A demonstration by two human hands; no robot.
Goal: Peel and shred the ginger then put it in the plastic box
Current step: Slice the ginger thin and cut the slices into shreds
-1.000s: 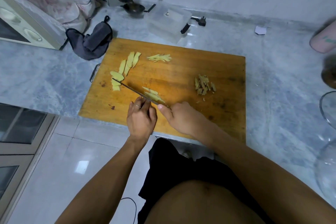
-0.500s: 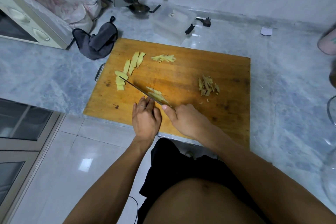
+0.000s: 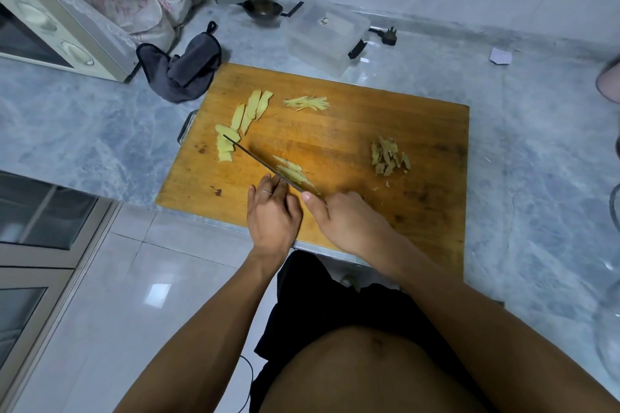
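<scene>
While the right hand [image 3: 349, 221] grips the knife [image 3: 265, 166], left hand [image 3: 273, 211] fingers curl on the ginger stack [image 3: 293, 174] mid-board. Best: knuckles guide blade, fingertips tucked, thin even cuts. Uncut slices [image 3: 246, 114] lie well apart; plastic box [image 3: 327, 35] waits on bench beyond. Knife handle hidden; left fingertips unclear.

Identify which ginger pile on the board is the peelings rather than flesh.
The brownish heap on the board's right side. It is darker and ragged, whereas the slices at left and the shreds at the far edge are pale yellow.
</scene>
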